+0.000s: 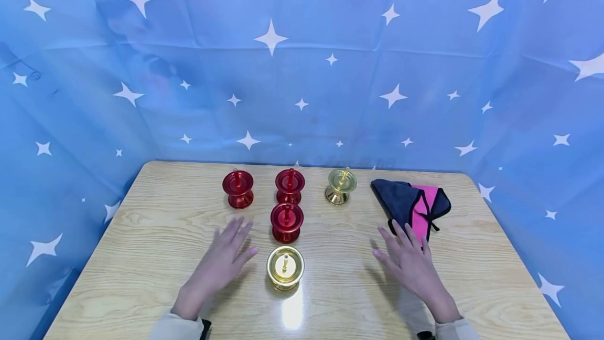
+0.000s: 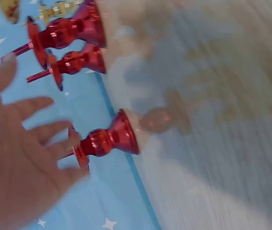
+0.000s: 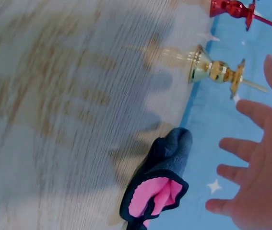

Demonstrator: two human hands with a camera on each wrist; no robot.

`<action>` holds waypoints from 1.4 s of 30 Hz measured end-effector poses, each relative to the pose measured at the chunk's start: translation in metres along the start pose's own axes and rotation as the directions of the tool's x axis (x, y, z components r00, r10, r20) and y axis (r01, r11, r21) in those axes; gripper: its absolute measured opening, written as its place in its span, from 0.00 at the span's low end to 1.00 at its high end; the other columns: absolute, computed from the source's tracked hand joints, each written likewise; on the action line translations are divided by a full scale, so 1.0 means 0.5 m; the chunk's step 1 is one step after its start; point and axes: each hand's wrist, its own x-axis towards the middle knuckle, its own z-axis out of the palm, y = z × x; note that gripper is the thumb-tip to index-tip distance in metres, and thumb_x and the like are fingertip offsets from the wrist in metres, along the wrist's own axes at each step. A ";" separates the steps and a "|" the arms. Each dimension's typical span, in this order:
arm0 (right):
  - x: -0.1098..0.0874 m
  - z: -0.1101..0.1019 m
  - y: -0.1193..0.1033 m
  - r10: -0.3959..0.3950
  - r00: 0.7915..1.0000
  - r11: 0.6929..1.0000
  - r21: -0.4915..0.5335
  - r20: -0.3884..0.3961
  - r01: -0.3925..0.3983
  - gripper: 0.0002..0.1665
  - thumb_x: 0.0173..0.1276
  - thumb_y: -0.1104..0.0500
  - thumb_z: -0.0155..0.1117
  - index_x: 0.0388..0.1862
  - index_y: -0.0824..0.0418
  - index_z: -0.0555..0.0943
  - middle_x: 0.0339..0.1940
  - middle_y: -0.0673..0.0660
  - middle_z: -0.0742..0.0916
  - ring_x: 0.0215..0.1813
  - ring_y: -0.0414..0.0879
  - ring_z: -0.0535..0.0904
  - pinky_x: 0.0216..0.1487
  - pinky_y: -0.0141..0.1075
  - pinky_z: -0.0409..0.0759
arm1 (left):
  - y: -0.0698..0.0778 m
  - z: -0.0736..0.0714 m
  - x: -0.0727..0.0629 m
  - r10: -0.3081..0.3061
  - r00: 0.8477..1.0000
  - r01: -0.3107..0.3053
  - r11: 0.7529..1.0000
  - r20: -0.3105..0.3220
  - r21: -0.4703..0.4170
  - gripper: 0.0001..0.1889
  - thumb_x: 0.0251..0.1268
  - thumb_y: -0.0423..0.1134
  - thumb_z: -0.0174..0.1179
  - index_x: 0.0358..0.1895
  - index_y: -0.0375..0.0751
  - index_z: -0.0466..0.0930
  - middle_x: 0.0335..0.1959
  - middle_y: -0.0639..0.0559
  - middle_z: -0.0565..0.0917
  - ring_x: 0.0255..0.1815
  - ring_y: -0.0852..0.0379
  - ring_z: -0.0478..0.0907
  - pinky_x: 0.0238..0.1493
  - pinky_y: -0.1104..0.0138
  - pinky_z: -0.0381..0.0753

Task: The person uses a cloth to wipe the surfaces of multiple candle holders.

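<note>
My left hand (image 1: 222, 264) hovers over the table with its fingers spread, holding nothing. The nearest thing to it is a gold candle holder (image 1: 284, 273) with a dish and a central spike, standing upright at the front. Behind that stands a red candle holder (image 1: 287, 224), and two more stand farther back, a middle red one (image 1: 290, 180) and a left red one (image 1: 238, 185). A second gold candle holder (image 1: 338, 193) is to their right. My right hand (image 1: 409, 266), fingers apart and nothing in it, is just in front of a folded dark grey and pink cloth (image 3: 157, 191).
The light wooden tabletop (image 1: 141, 256) carries all these things, and light glares off it near the front. A blue curtain (image 1: 302, 77) with white stars hangs behind the table and at both sides.
</note>
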 end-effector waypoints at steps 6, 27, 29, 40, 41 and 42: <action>0.003 -0.005 0.002 0.012 1.000 1.000 0.016 0.019 -0.013 0.35 0.66 0.39 0.51 0.67 0.55 0.65 0.67 0.67 0.63 0.68 0.67 0.49 0.58 0.68 0.44 | 0.023 -0.002 0.003 0.088 0.991 -0.038 0.902 0.097 -0.430 0.36 0.55 0.54 0.61 0.65 0.37 0.64 0.63 0.41 0.67 0.63 0.44 0.62 0.61 0.49 0.61; 0.111 -0.036 0.074 -0.011 0.998 0.981 0.191 -0.067 0.023 0.33 0.63 0.60 0.61 0.62 0.76 0.64 0.60 0.80 0.64 0.60 0.74 0.58 0.53 0.66 0.60 | 0.062 0.049 -0.005 0.131 0.983 -0.046 0.854 0.130 -0.518 0.46 0.36 0.46 0.73 0.63 0.33 0.63 0.59 0.44 0.72 0.55 0.47 0.72 0.56 0.56 0.70; 0.132 -0.041 0.086 0.042 0.999 0.974 0.225 -0.026 -0.035 0.32 0.66 0.60 0.58 0.63 0.77 0.61 0.61 0.79 0.63 0.61 0.73 0.56 0.56 0.64 0.58 | 0.063 0.050 -0.005 0.132 0.982 -0.046 0.855 0.132 -0.517 0.45 0.37 0.47 0.73 0.63 0.34 0.64 0.58 0.45 0.73 0.54 0.48 0.72 0.55 0.56 0.71; 0.201 -0.003 0.121 0.211 0.970 0.961 0.155 0.119 -0.228 0.36 0.66 0.60 0.56 0.67 0.74 0.55 0.61 0.81 0.59 0.60 0.75 0.54 0.55 0.64 0.60 | 0.062 0.057 -0.003 0.143 0.979 -0.045 0.843 0.144 -0.535 0.43 0.39 0.48 0.72 0.62 0.35 0.64 0.56 0.48 0.74 0.55 0.47 0.72 0.55 0.57 0.71; 0.203 0.001 0.124 0.213 0.971 0.965 0.133 0.113 -0.227 0.35 0.65 0.61 0.56 0.66 0.74 0.56 0.60 0.81 0.60 0.59 0.76 0.54 0.54 0.64 0.60 | 0.062 0.057 -0.002 0.144 0.979 -0.043 0.838 0.144 -0.544 0.43 0.39 0.48 0.72 0.62 0.36 0.64 0.56 0.49 0.74 0.55 0.47 0.71 0.56 0.57 0.71; 0.204 0.003 0.126 0.211 0.972 0.968 0.114 0.104 -0.223 0.35 0.64 0.62 0.57 0.66 0.73 0.57 0.59 0.81 0.61 0.59 0.76 0.56 0.53 0.64 0.61 | 0.061 0.058 -0.002 0.145 0.979 -0.041 0.830 0.144 -0.556 0.43 0.39 0.48 0.72 0.62 0.36 0.64 0.55 0.49 0.74 0.56 0.47 0.71 0.56 0.57 0.71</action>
